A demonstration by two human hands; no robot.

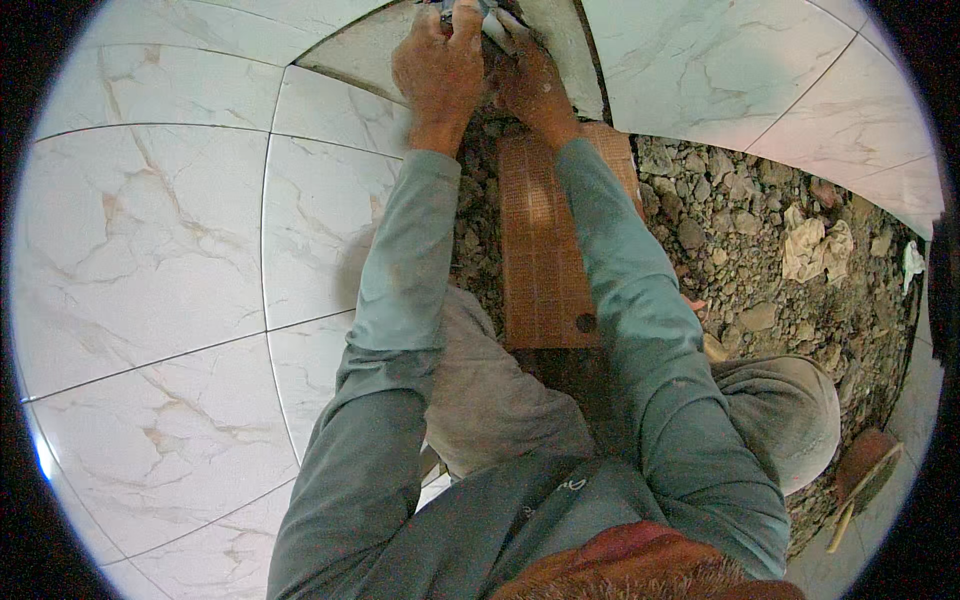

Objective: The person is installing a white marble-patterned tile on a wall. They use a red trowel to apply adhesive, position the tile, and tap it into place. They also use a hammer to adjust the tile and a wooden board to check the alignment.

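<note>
Both arms reach far forward, and my hands meet at the top edge of the view. My left hand [440, 75] has its fingers closed round a grey and dark object [480, 8]. My right hand [532, 88] is curled against the same object from the right. Most of it is cut off by the view's edge, so its kind cannot be told. Beneath and around the hands is a pale grey, dusty surface [365, 50] bordered by tiles. Behind my hands, a reddish-brown slab [545, 230] with a fine grid pattern lies on the rubble between my forearms.
White marbled floor tiles [140, 240] spread on the left; more tiles [720, 60] lie at the upper right. Loose stony rubble [730, 210] fills the gap, with crumpled pale paper [815, 248] on it. A reddish-brown round object [865, 465] with a stick lies lower right.
</note>
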